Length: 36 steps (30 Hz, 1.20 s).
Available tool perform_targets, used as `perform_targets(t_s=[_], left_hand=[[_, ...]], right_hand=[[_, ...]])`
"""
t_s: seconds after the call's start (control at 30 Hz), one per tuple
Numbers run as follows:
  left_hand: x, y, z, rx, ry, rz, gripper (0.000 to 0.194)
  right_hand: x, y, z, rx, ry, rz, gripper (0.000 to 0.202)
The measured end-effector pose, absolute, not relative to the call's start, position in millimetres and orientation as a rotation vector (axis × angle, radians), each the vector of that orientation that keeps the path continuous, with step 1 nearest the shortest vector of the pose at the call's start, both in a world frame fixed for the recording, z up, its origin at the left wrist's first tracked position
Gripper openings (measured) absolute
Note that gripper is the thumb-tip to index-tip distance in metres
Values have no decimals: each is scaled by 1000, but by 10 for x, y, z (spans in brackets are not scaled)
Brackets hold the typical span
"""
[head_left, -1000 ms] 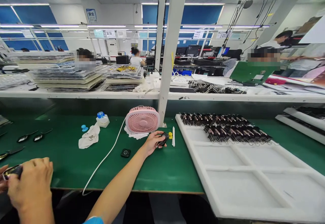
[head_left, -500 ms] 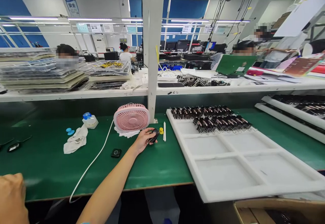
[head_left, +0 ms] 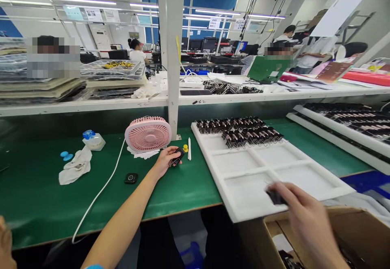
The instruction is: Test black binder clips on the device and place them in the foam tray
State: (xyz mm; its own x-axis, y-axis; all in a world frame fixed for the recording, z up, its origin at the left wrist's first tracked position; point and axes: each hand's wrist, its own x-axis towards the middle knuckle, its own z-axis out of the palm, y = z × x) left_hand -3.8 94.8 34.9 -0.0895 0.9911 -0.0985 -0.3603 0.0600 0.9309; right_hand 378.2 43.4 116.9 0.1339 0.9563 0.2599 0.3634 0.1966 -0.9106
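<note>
My left hand (head_left: 164,161) is closed around a small black watch case (head_left: 178,156), just in front of the pink fan. A thin wire loop, like a binder clip handle, shows by its fingers. Over the front of the white foam tray (head_left: 230,202), my right hand (head_left: 307,210) pinches a black binder clip (head_left: 276,197), both smeared by motion. Rows of black clipped watch cases (head_left: 252,135) stand in the tray's far part. Another black watch case (head_left: 131,178) lies on the green mat, left of my left forearm.
The pink fan (head_left: 148,135) stands by the post, its white cable (head_left: 103,194) crossing the mat. Beside my left hand are a yellow knob (head_left: 185,148) and a white stick (head_left: 189,149). A cardboard box (head_left: 271,228) sits below my right hand. A co-worker's hand (head_left: 4,240) shows far left.
My right hand has come into view at the right with a black binder clip. My left hand keeps its hold on the watch case. The whole view has shifted.
</note>
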Motion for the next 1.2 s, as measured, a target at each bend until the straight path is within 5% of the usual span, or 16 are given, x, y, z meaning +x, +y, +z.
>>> perform_targets(t_s=[0.33,1.2], left_hand=[[-28,1007,314,904,1106,1435,54],[18,1024,336,925,1128,1393,50]], right_hand=[[1883,1576,833,-1019,-1207,1493,48],[1628,1742,472,-914,-906,1668,43]])
